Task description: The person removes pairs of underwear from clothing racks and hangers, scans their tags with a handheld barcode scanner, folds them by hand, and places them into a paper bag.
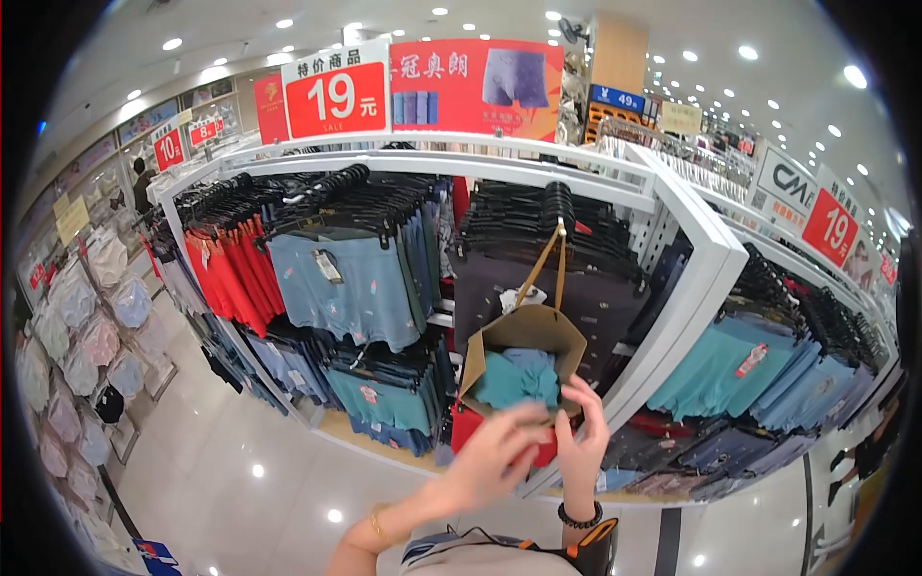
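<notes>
A brown paper bag (pixel 567 331) hangs by its handle from the rack's front hook, its mouth open toward me. Inside lie teal cloth (pixel 504 382) and some blue cloth (pixel 530 360). My right hand (pixel 581 432), with a dark bead bracelet, is at the bag's lower right edge, fingers raised and apart. Just left of it, my left hand (pixel 499 451) is blurred in front of the bag's lower edge; whether its fingers hold anything is not clear. Dark shorts (pixel 610 293) on black hangers hang behind the bag.
A white rack frame (pixel 706 288) surrounds the hanging clothes. Red shorts (pixel 226 274) and blue shorts (pixel 336 283) hang to the left, teal shorts (pixel 715 370) to the right. Price signs (pixel 336 96) stand above. Packaged underwear (pixel 101 336) hangs far left. A person (pixel 142 182) is in the distance.
</notes>
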`<state>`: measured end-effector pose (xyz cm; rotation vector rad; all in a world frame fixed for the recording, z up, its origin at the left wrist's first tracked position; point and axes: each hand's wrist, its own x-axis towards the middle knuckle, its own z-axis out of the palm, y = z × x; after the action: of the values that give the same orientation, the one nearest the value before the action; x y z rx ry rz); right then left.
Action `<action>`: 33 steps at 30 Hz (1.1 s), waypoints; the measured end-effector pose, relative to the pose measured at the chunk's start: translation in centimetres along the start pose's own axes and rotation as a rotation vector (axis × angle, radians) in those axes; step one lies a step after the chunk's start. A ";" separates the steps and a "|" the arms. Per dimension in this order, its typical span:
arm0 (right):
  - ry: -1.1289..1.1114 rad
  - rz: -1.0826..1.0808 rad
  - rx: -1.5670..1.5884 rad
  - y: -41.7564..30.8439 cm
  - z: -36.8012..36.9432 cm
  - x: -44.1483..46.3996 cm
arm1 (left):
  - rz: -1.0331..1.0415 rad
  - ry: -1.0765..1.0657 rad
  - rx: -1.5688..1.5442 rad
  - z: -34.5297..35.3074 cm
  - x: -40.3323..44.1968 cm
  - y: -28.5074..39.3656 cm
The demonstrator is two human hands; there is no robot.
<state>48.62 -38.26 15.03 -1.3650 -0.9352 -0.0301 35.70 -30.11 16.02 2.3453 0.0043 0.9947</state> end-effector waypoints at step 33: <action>-1.688 1.001 0.432 12.5 31.5 -24.1 | -0.884 -0.287 -0.276 -10.8 -31.8 -8.0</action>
<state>22.16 -20.48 -11.71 -1.0920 -1.2697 2.2089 7.39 -24.99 -3.05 1.8842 0.6802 0.2016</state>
